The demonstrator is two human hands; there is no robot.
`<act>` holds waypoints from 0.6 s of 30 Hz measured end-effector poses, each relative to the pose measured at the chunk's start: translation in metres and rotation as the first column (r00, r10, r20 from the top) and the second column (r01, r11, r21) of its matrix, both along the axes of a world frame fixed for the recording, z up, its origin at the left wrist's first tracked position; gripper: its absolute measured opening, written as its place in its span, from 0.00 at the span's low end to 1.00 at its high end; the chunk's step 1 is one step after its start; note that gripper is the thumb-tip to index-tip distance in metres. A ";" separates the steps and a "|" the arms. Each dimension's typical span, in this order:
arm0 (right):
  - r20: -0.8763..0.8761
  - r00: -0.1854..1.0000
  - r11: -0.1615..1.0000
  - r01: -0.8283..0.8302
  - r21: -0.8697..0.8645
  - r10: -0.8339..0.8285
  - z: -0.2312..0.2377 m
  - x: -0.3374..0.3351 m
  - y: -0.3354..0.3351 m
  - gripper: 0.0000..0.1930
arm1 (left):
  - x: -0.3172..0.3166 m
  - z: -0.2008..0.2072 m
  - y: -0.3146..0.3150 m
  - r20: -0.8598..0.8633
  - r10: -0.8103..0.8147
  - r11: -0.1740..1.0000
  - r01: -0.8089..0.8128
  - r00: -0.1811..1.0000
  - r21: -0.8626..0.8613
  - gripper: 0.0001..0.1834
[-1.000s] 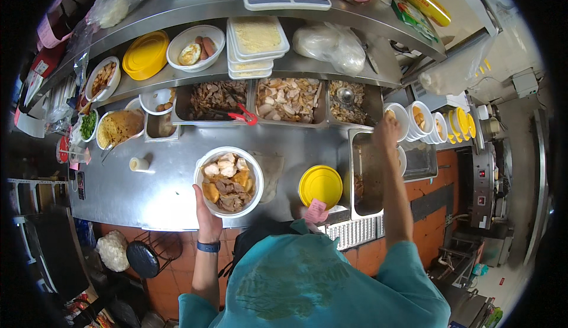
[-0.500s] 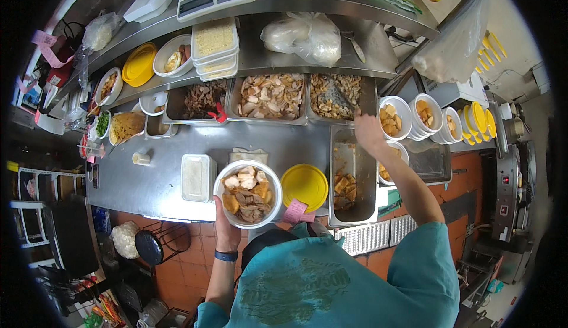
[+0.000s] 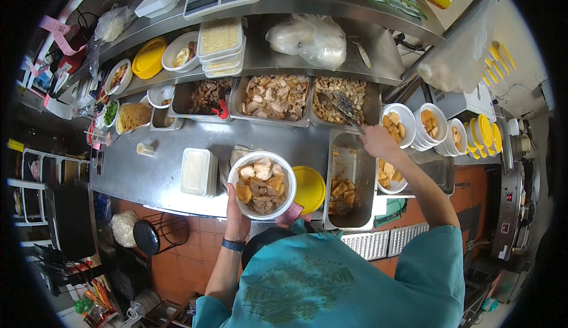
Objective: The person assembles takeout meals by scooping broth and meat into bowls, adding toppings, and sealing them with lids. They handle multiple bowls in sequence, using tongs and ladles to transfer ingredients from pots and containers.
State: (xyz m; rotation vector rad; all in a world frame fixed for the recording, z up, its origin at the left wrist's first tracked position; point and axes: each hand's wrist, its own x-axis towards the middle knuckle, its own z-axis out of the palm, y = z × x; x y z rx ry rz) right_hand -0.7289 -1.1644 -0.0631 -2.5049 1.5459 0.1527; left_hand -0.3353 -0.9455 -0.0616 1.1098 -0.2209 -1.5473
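Note:
A white round bowl (image 3: pixel 262 212) of pale meat chunks, brown meat slices and golden pieces rests against my left hand (image 3: pixel 237 217), which grips its left side. My right hand (image 3: pixel 379 141) is closed around the handle of a metal serving spoon (image 3: pixel 350 118). The spoon's head lies in the right-hand steel pan (image 3: pixel 374 100), among small tan sliced pieces. Partly behind the bowl is a yellow lid (image 3: pixel 312 189), with a pink paper slip (image 3: pixel 290 214) at its front edge.
Two more meat pans (image 3: pixel 269 115) stand left of the spoon's pan. A deep steel pan (image 3: pixel 329 174) with some golden pieces is beneath my right wrist. Filled white bowls (image 3: pixel 395 108) stand right. Stacked rectangular containers (image 3: pixel 198 173) sit left of my bowl. A steel shelf (image 3: pixel 378 56) overhangs the pans.
The bowl in my left hand has shifted right and now overlaps the yellow lid. My right hand has drawn the spoon handle toward me, and the spoon shows more plainly in the pan.

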 end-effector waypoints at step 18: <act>0.230 0.958 0.948 0.096 0.304 -0.171 0.019 -0.028 -0.019 0.14 | -0.033 -0.010 -0.029 -0.020 -0.054 0.997 0.053 0.998 -0.063 0.36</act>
